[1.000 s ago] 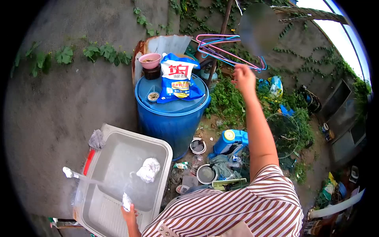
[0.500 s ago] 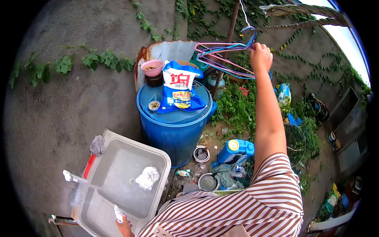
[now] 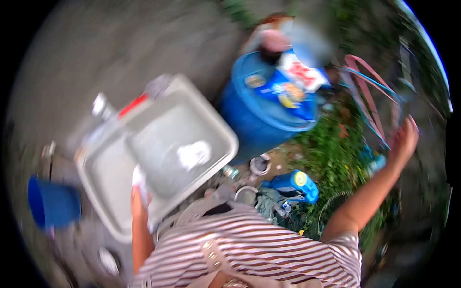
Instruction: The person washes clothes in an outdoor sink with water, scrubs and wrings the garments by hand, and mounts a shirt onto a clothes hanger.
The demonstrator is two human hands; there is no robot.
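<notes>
My right hand (image 3: 406, 137) is out to the right, its fingers closed on several clothes hangers (image 3: 372, 98) in pink, light blue and purple. Motion blur hides exactly where the fingers grip them. Over the ribbed side of the grey sink (image 3: 108, 177), my left hand (image 3: 139, 199) is closed around a small white cloth (image 3: 138, 176) that sticks up past the fingers. Another white cloth (image 3: 194, 154) lies crumpled in the sink's deeper basin.
Behind the sink stands a blue barrel (image 3: 249, 129), topped by a blue-and-white detergent bag (image 3: 293, 89) and a pink bowl (image 3: 274, 41). A blue jug (image 3: 290, 186) sits on the littered ground. At left is a blue bucket (image 3: 55, 202); green plants (image 3: 331, 149) grow at right.
The view has swung left and down, with blur. My right hand has come down with the hangers, away from the hanging cord. My left hand still has the white cloth.
</notes>
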